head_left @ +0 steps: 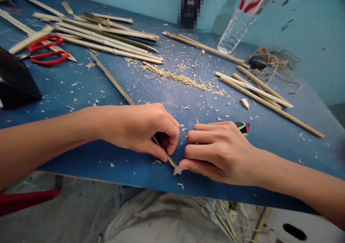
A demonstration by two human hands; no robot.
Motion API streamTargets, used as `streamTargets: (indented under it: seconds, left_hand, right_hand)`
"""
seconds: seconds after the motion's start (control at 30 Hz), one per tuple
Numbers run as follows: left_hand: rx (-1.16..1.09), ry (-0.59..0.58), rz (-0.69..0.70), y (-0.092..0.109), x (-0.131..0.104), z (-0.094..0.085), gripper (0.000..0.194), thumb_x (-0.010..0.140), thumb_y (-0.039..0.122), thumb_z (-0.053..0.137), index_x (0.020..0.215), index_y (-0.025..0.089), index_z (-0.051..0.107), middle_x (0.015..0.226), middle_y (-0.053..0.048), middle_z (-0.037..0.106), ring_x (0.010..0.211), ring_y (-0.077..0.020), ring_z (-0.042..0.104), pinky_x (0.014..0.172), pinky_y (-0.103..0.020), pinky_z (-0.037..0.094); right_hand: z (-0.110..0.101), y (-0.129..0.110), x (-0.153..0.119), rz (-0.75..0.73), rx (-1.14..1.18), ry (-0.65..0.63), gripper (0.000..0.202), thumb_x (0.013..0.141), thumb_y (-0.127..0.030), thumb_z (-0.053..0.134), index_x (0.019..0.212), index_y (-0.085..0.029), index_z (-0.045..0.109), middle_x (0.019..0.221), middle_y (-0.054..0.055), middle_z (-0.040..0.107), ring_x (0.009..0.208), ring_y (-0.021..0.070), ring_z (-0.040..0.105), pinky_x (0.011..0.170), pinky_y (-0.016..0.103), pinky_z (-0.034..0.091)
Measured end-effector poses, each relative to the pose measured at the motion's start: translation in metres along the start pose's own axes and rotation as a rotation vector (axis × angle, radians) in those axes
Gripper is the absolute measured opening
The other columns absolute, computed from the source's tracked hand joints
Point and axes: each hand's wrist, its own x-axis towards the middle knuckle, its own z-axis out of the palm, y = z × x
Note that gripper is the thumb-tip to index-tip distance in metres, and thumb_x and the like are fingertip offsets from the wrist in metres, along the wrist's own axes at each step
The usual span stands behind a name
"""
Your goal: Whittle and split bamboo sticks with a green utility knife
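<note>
My left hand (151,128) pinches a long, thin bamboo strip (114,79) between thumb and curled fingers. The strip runs from the upper left, under that hand, to its near end (171,161) by the table edge. My right hand (218,151) is closed, its thumb close to the strip's end. Out behind it shows the black, teal and red handle of what looks like a knife (242,128); the fingers hide most of it. A pale, thin piece (178,170) lies at the right thumb tip, and I cannot tell whether it is blade or shaving.
Split bamboo strips (113,38) lie piled at the back left, beside red-handled scissors (48,51). More bamboo sticks (269,99) lie at the right. Shavings (183,78) cover the blue table (81,164). A plastic bottle (237,24) and tangled twine (277,61) are near the wall.
</note>
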Motion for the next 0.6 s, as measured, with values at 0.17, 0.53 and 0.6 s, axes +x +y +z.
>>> streamTargets:
  seconds: [0.17,0.53,0.6]
  left_hand:
    - [0.002,0.008,0.012,0.002,0.000,0.001,0.017,0.082,0.002,0.083,0.083,0.017,0.074,0.081,0.003,0.070,0.076,-0.0109,0.067,0.070,-0.018,0.049]
    - [0.020,0.004,0.042,-0.003,-0.001,0.001,0.014,0.086,0.007,0.080,0.085,0.020,0.075,0.081,0.002,0.071,0.075,-0.0130,0.067,0.070,-0.021,0.050]
    - [0.018,0.001,0.040,-0.004,-0.002,0.001,0.014,0.086,0.008,0.080,0.086,0.020,0.075,0.082,0.001,0.072,0.077,-0.0137,0.068,0.072,-0.021,0.050]
  right_hand:
    - [0.011,0.005,0.005,-0.173,-0.226,0.201,0.035,0.104,-0.043,0.065,0.078,-0.021,0.061,0.071,-0.003,0.056,0.066,0.0166,0.041,0.057,0.035,0.023]
    - [0.006,0.005,0.009,-0.133,-0.080,0.023,0.035,0.110,-0.038,0.053,0.080,-0.022,0.060,0.075,-0.005,0.061,0.068,0.0164,0.046,0.059,0.037,0.027]
    - [0.004,0.006,0.012,-0.115,-0.044,-0.035,0.036,0.111,-0.040,0.050,0.082,-0.023,0.062,0.079,-0.005,0.065,0.072,0.0162,0.050,0.059,0.037,0.028]
